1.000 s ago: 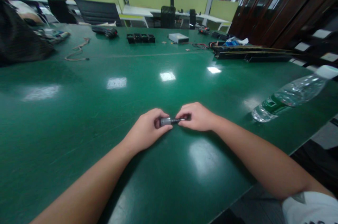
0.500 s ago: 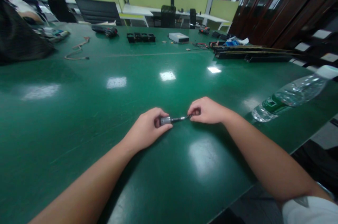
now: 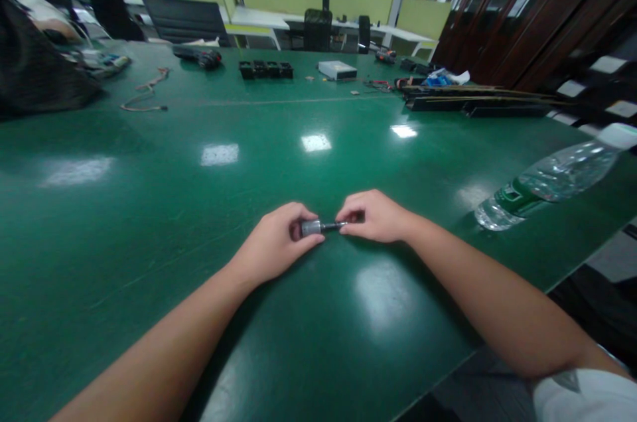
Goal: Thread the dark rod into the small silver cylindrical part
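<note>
Low over the green table (image 3: 164,210), near the middle of the view, my left hand (image 3: 281,239) grips a small grey cylindrical piece (image 3: 312,227) between thumb and fingers. A thin dark rod (image 3: 329,227) extends from its right side toward my right hand (image 3: 371,216). The thumb and fingers of my right hand are pinched on the rod's far end, whose tip they hide. A short stretch of rod shows between the two hands.
A clear plastic bottle (image 3: 547,186) with a green label lies tilted at the right. Along the far side are a cable (image 3: 144,93), black blocks (image 3: 266,70), a white box (image 3: 337,70) and long dark strips (image 3: 482,102). Dark fabric (image 3: 40,70) sits at far left.
My right hand has moved left, closer to my left hand, so less of the rod shows between them. My left hand and the grey piece have stayed almost in place.
</note>
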Demonstrator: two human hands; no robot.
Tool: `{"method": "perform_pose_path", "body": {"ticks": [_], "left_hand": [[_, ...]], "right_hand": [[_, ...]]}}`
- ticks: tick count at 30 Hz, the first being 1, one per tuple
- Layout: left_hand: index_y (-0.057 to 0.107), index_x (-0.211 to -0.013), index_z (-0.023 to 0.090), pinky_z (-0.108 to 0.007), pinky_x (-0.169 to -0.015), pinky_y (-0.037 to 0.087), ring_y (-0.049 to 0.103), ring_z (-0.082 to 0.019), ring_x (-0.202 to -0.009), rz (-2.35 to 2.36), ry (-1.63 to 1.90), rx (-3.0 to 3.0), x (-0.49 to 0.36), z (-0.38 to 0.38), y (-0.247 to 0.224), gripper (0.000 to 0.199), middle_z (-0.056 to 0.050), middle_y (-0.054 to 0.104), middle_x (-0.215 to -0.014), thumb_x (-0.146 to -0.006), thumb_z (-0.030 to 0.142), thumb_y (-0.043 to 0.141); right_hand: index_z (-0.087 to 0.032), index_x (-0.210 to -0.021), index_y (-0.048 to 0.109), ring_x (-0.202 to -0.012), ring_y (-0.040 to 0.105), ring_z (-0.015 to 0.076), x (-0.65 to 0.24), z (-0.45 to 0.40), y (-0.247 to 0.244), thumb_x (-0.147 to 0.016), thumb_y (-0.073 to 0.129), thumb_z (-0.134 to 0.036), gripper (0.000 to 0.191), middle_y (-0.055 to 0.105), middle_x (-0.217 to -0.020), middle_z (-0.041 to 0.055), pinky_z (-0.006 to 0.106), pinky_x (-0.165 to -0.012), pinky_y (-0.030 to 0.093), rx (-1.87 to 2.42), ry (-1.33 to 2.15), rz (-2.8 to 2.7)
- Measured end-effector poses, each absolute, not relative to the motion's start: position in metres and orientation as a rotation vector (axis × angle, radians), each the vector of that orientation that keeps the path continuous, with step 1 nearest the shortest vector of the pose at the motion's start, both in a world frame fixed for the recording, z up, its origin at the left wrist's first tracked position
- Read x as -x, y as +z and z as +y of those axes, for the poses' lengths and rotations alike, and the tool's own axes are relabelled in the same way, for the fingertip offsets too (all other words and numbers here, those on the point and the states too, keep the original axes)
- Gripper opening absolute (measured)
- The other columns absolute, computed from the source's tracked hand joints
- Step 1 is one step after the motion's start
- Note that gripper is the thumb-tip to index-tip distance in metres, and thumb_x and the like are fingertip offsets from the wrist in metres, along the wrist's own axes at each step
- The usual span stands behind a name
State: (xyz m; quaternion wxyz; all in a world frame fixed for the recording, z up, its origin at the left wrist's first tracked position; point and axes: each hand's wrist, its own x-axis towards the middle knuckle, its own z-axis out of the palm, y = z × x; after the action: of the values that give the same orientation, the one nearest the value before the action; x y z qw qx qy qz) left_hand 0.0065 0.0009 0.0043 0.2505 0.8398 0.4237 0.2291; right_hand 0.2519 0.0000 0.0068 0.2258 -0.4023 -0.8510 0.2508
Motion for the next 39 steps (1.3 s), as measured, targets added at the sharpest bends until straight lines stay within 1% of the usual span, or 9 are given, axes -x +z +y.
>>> {"method": "perform_pose_path", "body": {"ticks": [4,7,13,19,39], "left_hand": [[0.066,-0.098,0.019,-0.028,-0.063,0.043,0.057,-0.017,-0.068,1.115,0.616,-2.291,-0.007,0.001,0.005,0.028,-0.001,0.063,-0.081,-0.081,0.041,0.071],[0.067,-0.097,0.020,-0.028,-0.063,0.042,0.057,-0.017,-0.067,1.098,0.591,-2.308,-0.008,0.000,0.007,0.030,0.000,0.061,-0.078,-0.080,0.043,0.072],[0.068,-0.101,0.020,-0.028,-0.062,0.043,0.057,-0.016,-0.065,1.108,0.593,-2.270,-0.010,-0.002,0.011,0.030,0.000,0.063,-0.076,-0.088,0.046,0.061],[0.068,-0.101,0.020,-0.028,-0.062,0.042,0.056,-0.016,-0.065,1.128,0.578,-2.317,-0.008,0.000,0.008,0.029,0.000,0.061,-0.074,-0.083,0.042,0.068],[0.070,-0.099,0.019,-0.027,-0.061,0.041,0.057,-0.016,-0.065,1.122,0.590,-2.312,-0.009,-0.001,0.009,0.027,0.000,0.062,-0.074,-0.082,0.041,0.069]], "right_hand": [[-0.016,-0.096,0.076,-0.079,0.062,0.0138,-0.235,-0.001,-0.001,-0.083,0.071,-0.021,0.015,0.070,-0.088,0.0046,0.025,-0.072,0.046,1.018,0.573,-2.357],[-0.016,-0.096,0.075,-0.080,0.063,0.0140,-0.233,-0.001,-0.002,-0.084,0.071,-0.021,0.014,0.070,-0.088,0.0045,0.025,-0.073,0.046,1.014,0.544,-2.356],[-0.015,-0.096,0.075,-0.080,0.063,0.0135,-0.236,-0.002,0.000,-0.084,0.070,-0.019,0.014,0.070,-0.088,0.0042,0.024,-0.072,0.045,1.014,0.542,-2.360],[-0.015,-0.097,0.075,-0.079,0.063,0.0139,-0.235,-0.003,0.000,-0.083,0.070,-0.019,0.015,0.070,-0.088,0.0046,0.024,-0.072,0.045,1.014,0.554,-2.359],[-0.017,-0.099,0.075,-0.079,0.063,0.0139,-0.235,-0.005,0.002,-0.082,0.070,-0.017,0.018,0.070,-0.090,0.0042,0.024,-0.071,0.045,1.017,0.579,-2.369]]}}
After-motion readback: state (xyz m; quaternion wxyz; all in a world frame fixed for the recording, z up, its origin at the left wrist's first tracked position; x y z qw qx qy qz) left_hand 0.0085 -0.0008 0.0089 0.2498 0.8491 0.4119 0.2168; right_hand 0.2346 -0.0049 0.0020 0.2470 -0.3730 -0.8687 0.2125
